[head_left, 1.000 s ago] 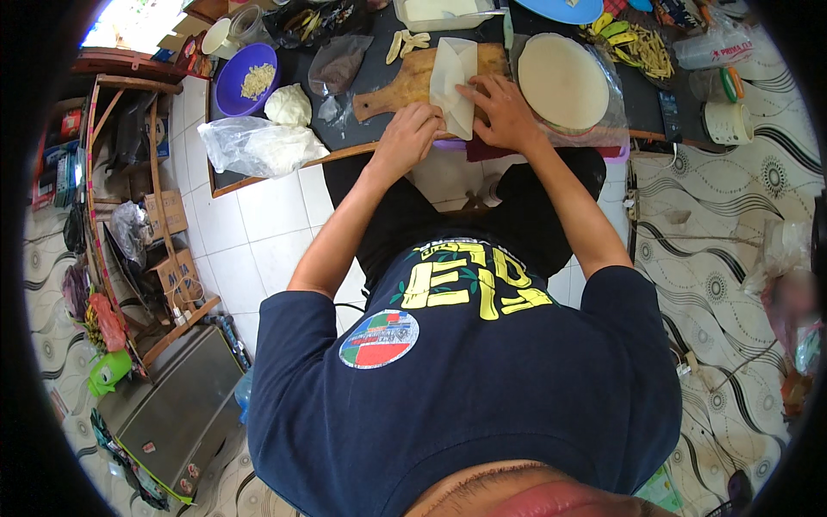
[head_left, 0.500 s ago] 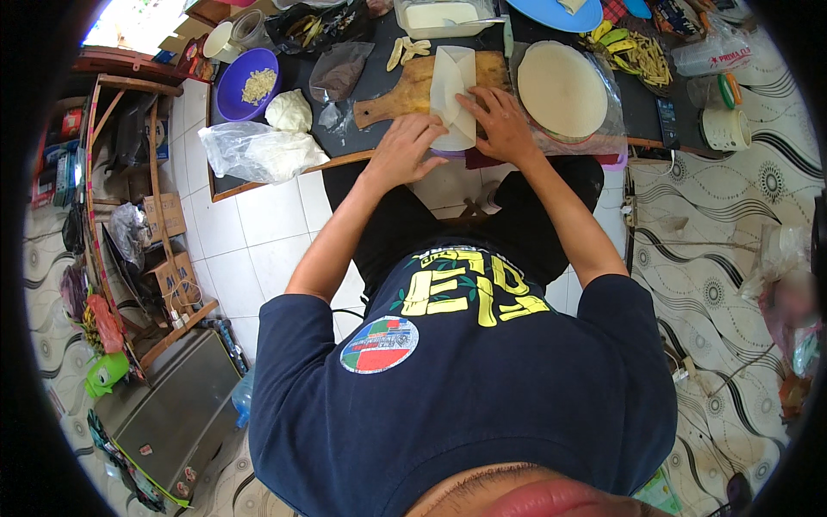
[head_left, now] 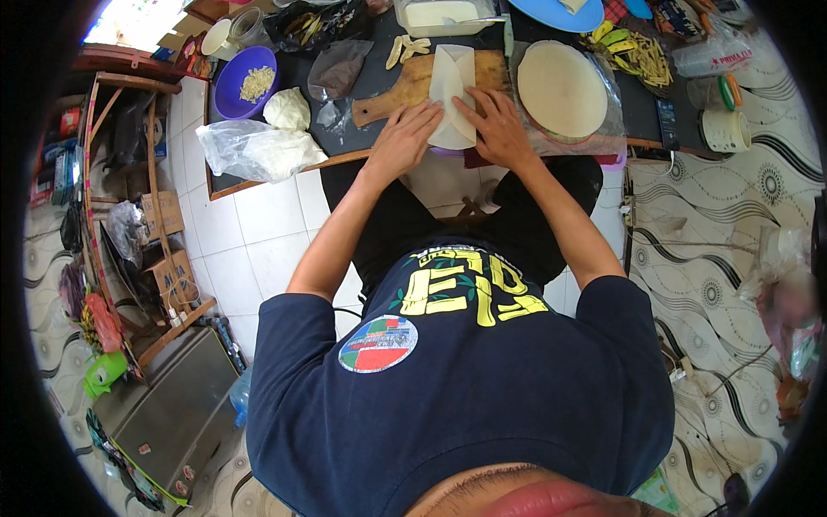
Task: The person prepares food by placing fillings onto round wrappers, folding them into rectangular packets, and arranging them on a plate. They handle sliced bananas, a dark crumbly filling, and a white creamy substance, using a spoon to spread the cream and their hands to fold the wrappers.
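A pale, thin dough wrapper [head_left: 450, 82] lies on a wooden cutting board [head_left: 401, 93], its sides folded into a long strip. The strip's near end reaches past the board. My left hand [head_left: 401, 138] rests at the wrapper's left edge, fingers stretched forward and fingertips touching it. On the opposite edge, my right hand [head_left: 498, 127] has its fingers spread, the tips pressing on the sheet. Neither hand grasps anything visible. Any filling under the folds is hidden. Right of the board, a round stack of similar wrappers [head_left: 562, 89] lies on clear plastic.
Peeled banana pieces [head_left: 407, 50] lie beyond the board. Leftward are a purple bowl [head_left: 231, 84] of chopped pale food, a white lump in plastic [head_left: 288, 110] and a clear bag [head_left: 258, 153]. A tub [head_left: 439, 15] stands behind; banana peels [head_left: 633, 53] and a phone [head_left: 667, 123] sit right.
My left hand has moved slightly up and right, bringing its fingertips onto the wrapper's left edge. My right hand has shifted a little left along its edge.
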{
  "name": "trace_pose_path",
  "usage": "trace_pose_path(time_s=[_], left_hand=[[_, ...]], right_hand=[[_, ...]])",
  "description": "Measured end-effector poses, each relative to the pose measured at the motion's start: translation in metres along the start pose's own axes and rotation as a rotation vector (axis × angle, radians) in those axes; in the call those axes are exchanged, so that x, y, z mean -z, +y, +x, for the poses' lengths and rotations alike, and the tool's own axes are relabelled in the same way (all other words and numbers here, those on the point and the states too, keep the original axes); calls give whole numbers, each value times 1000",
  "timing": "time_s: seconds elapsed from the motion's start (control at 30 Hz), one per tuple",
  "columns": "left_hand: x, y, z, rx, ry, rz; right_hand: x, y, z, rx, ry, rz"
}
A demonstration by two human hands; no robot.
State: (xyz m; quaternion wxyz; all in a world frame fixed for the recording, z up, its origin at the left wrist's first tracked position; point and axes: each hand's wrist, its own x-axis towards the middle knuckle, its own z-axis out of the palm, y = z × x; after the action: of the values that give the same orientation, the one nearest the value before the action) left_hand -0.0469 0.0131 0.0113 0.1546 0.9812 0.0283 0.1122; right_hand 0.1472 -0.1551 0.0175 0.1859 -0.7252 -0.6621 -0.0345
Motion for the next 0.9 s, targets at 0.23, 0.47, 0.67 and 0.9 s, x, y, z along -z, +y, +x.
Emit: trace_pose_path(time_s=[0.23, 0.47, 0.67, 0.9], left_hand=[[23, 26, 4, 65, 132, -169], [-2, 25, 6, 229, 368, -93], [-6, 36, 15, 210, 472, -87], [-10, 35, 18, 134, 436, -69]], right_hand=[[2, -3, 0, -12, -12, -4], [0, -6, 0, -32, -10, -4], [-2, -8, 0, -37, 8, -7], [-5, -8, 0, -30, -9, -59]])
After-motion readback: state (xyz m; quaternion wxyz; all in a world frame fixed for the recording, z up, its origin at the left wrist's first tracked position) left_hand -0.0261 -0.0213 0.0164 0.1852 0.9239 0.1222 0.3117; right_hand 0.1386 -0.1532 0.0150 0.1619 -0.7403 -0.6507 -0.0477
